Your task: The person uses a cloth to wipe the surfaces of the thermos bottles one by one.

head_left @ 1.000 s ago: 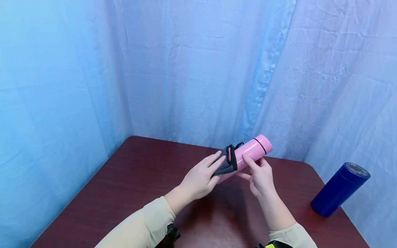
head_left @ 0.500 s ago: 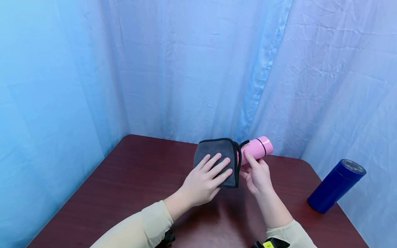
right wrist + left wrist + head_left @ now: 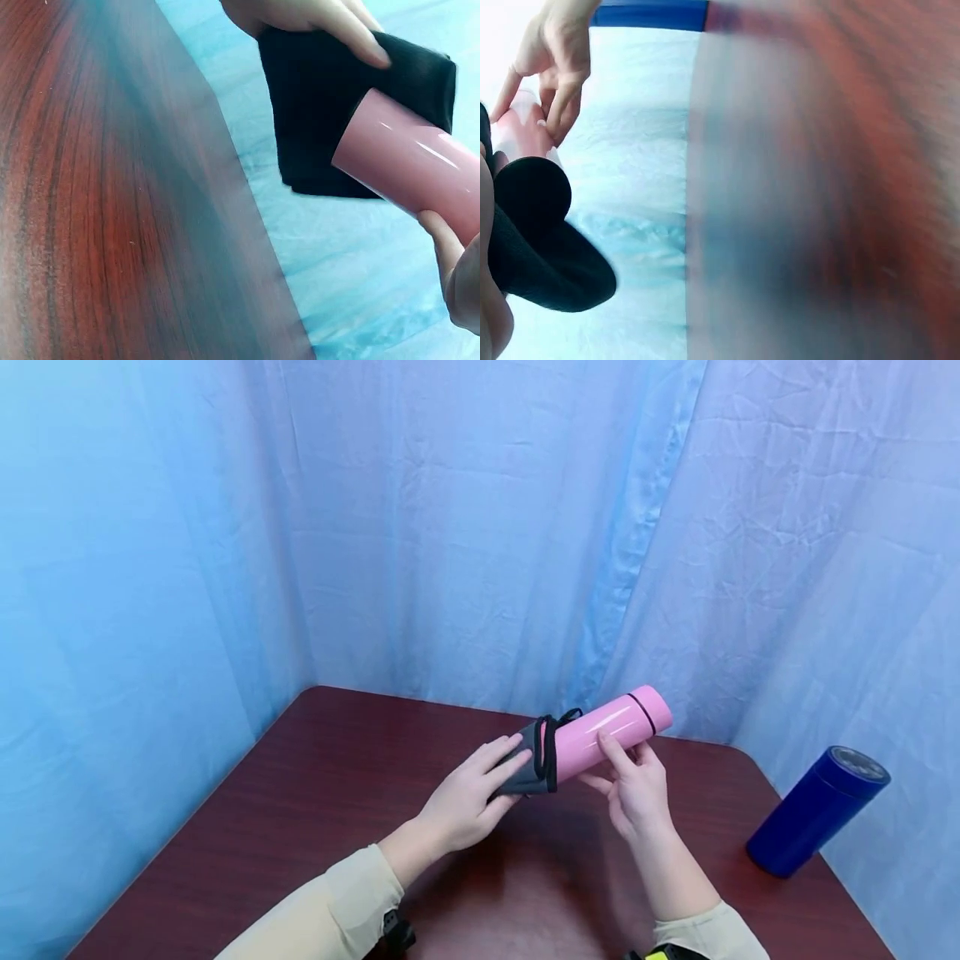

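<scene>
My right hand (image 3: 637,789) holds a glossy pink bottle (image 3: 596,745) with a black ring below its cap, thumb on the near side and fingers beneath. The bottle is tilted above the table, cap end up to the right. My left hand (image 3: 467,797) grips a dark grey cloth (image 3: 536,777) with black edging, wrapped round the bottle's lower part. A thin black loop (image 3: 572,715) stands out from the cloth. In the right wrist view the cloth (image 3: 322,120) looks black, folded over the bottle (image 3: 420,157). The bottle's lower part is hidden in the head view.
A dark blue bottle (image 3: 817,810) stands on the right part of the reddish-brown wooden table (image 3: 360,768). Pale blue curtains (image 3: 465,527) hang close behind the table and along its sides.
The cloth was wrapped at first, then spread wide under my flat left hand, and is now wrapped round the bottle again. The pink bottle shows more of its length than half a second ago.
</scene>
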The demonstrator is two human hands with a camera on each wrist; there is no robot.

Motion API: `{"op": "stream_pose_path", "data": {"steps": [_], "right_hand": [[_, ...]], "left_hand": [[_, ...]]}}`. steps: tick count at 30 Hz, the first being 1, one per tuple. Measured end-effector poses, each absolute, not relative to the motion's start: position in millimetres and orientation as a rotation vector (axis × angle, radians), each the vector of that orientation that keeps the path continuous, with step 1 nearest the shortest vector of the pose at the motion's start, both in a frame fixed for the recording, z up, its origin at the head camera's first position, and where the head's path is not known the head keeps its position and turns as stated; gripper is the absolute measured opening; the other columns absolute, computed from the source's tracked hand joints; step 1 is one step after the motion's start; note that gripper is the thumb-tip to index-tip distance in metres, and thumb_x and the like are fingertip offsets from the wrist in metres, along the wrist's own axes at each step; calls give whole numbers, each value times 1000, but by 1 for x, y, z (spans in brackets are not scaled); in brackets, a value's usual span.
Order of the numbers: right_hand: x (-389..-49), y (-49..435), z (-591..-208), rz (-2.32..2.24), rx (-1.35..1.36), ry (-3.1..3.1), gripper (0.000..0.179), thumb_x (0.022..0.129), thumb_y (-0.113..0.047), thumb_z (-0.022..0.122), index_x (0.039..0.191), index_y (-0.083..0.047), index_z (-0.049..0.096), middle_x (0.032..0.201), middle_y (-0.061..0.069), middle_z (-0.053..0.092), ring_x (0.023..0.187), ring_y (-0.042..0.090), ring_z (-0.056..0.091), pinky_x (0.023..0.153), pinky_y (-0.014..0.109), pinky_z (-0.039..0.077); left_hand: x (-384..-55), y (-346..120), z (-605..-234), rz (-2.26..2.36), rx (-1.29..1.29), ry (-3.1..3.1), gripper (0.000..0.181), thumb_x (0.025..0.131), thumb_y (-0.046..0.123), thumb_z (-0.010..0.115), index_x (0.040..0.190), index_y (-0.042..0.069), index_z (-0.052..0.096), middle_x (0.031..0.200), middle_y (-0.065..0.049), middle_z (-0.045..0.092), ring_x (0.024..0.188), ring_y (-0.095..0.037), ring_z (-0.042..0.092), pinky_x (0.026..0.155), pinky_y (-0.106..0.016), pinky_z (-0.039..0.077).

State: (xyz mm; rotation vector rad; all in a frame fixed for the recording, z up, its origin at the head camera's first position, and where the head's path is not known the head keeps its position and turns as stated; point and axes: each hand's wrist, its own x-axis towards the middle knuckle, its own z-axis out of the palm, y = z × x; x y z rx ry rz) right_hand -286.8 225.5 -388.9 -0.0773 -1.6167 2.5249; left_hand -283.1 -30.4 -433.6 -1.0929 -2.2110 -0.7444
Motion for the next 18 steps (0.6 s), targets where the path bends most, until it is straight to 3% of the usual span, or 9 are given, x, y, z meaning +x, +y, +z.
{"op": "stream_pose_path", "data": {"steps": [6,11,18], "right_hand": [[-284,222,-391,2501,-34,-1636,51,98,-22,71,143,-13,48,127,7,57,97,16,68,78,41,60],[-283,213,-399,2480,99,-1689,48,98,-13,70,143,-9,50,116,9,59,93,19,69,76,48,60],[-279,212,-399,2447,211,-1655,43,95,5,67,135,-4,56,102,10,62,86,22,71,69,51,60]], "left_hand": [[-274,-21,-425,-559,-1221,-2069,56,99,26,62,152,13,50,160,-9,39,149,-30,31,116,-52,30],[-279,-10,-412,-743,-1116,-2237,56,102,25,57,155,14,45,162,-7,35,149,-27,32,117,-47,31],[-292,-16,-416,-1241,-979,-2378,50,107,32,51,156,21,45,155,6,45,140,-8,42,113,-36,38]]}}
